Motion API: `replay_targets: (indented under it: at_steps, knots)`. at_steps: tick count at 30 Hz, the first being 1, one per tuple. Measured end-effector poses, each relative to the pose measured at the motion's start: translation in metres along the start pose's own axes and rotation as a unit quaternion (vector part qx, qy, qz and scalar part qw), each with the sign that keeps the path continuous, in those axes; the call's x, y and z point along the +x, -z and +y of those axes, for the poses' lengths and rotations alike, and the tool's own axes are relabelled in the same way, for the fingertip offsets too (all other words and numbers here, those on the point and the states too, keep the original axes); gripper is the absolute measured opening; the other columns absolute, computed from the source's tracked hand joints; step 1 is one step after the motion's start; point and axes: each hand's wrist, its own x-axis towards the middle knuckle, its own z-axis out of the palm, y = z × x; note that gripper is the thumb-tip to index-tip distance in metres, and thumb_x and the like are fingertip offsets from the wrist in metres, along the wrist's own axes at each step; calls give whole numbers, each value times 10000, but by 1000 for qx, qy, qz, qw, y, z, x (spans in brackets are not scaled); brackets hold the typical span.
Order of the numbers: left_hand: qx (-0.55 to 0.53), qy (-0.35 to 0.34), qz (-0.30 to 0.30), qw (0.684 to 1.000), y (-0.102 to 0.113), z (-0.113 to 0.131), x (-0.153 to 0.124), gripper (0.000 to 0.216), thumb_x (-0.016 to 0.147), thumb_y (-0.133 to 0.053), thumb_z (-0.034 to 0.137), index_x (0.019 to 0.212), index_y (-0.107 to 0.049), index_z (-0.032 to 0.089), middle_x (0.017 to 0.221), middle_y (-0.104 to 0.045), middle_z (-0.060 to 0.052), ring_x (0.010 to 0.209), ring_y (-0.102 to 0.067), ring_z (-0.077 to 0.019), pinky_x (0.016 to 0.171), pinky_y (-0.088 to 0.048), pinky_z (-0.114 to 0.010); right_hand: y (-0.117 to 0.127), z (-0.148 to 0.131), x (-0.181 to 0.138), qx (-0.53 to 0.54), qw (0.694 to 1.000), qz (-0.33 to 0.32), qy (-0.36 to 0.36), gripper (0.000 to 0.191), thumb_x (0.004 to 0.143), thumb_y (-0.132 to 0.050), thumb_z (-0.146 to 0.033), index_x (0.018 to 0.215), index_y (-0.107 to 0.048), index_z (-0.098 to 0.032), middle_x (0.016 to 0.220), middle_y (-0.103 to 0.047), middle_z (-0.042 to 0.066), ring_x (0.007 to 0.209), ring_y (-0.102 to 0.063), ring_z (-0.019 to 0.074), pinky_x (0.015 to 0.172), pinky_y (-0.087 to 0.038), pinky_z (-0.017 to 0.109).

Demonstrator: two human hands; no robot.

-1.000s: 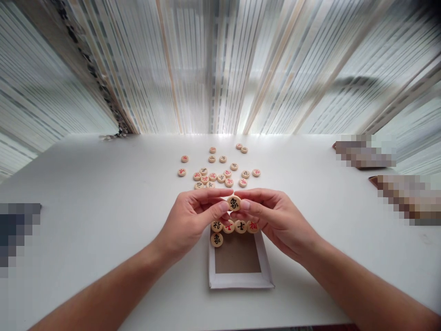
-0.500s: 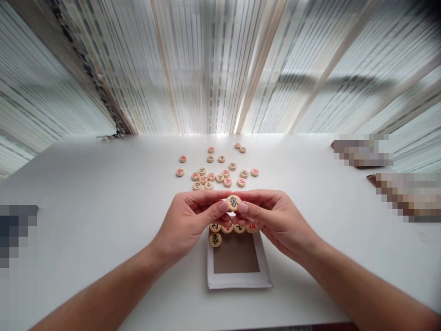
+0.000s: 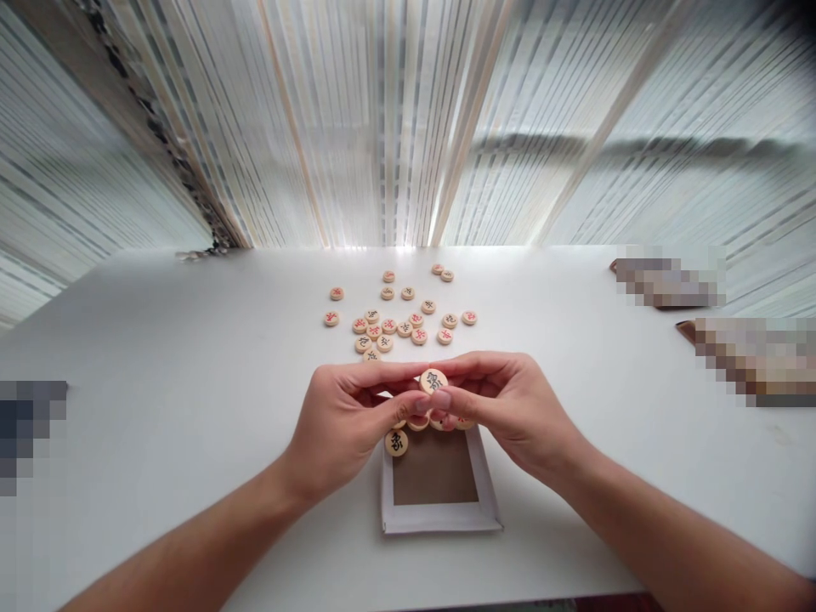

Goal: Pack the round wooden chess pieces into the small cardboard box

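Between the fingertips of both hands is a round wooden Chinese chess piece point(image 3: 433, 381) with a black character, its face tilted toward me. My left hand point(image 3: 357, 416) pinches it from the left, and my right hand point(image 3: 497, 395) pinches it from the right, thumbs almost meeting below the character. Under the hands lies a shallow white box point(image 3: 439, 520) with a brown bottom. A row of pieces along its far end is partly covered by my fingers. Another black-lettered piece point(image 3: 396, 442) sits in the box's left side, just below that row.
Loose red and black chess pieces point(image 3: 388, 325) are scattered on the white table point(image 3: 191, 408) beyond my hands. Blurred-out objects lie at the right point(image 3: 733, 357) and at the left edge point(image 3: 29, 433). A striped string curtain point(image 3: 357, 127) hangs behind the table.
The held piece has turned slightly and dropped a little, and the thumbs have moved closer together beneath it. My left hand sits slightly lower, uncovering one more loose piece beyond it.
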Motion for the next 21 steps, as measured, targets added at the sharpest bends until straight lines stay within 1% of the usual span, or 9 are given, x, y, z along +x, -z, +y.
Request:
replay_targets:
  at_steps: [3,5,7,9,11,14,21]
  knots:
    - [81,-77,15,994,1,-3,-1,308,872,-870,107,1116,-888,295,878,-871,-15,742,-815,-144,672,-678,-180,-1,-2,-1,-20,1000,10,-1,372,636,-1052,-194,974,-900,-217,752,-827,47,653,-758,149,581,-601,195]
    - [138,-137,15,981,2,-5,-2,345,870,-858,71,1131,-883,295,901,-869,-12,765,-800,-129,690,-661,-172,-1,-2,-1,-28,999,17,3,330,619,-1057,-194,902,-887,-199,729,-816,42,619,-733,138,553,-581,191]
    - [183,-179,3,967,3,-6,-2,372,878,-841,45,1169,-871,275,925,-865,-21,781,-789,-125,714,-650,-184,-1,-2,-1,-32,999,19,7,297,610,-1059,-197,831,-861,-188,703,-803,36,602,-717,134,537,-568,190]
    - [207,-203,-18,957,3,-6,-2,396,891,-819,20,1212,-854,250,940,-861,-30,795,-786,-124,735,-644,-197,0,-1,-1,-35,999,19,8,278,621,-1057,-212,789,-838,-179,688,-798,38,591,-706,130,537,-561,194]
    - [215,-217,-34,952,2,-6,-2,416,895,-809,2,1240,-840,233,934,-858,-29,799,-783,-122,745,-638,-199,0,-1,-1,-38,999,18,11,267,641,-1052,-235,763,-822,-172,679,-797,43,569,-687,120,543,-556,200]
    - [217,-226,-37,949,2,-6,-2,417,887,-825,9,1239,-838,233,920,-853,-22,793,-774,-117,747,-632,-198,1,-1,-1,-34,999,14,14,259,671,-1041,-275,757,-820,-170,663,-790,44,564,-679,121,559,-557,214]
    - [183,-177,-7,967,3,-7,-2,351,880,-854,74,1194,-862,233,922,-832,-54,787,-764,-150,707,-640,-228,3,-5,-1,-30,1000,3,-2,239,769,-987,-360,795,-843,-172,651,-759,26,591,-660,111,574,-504,210]
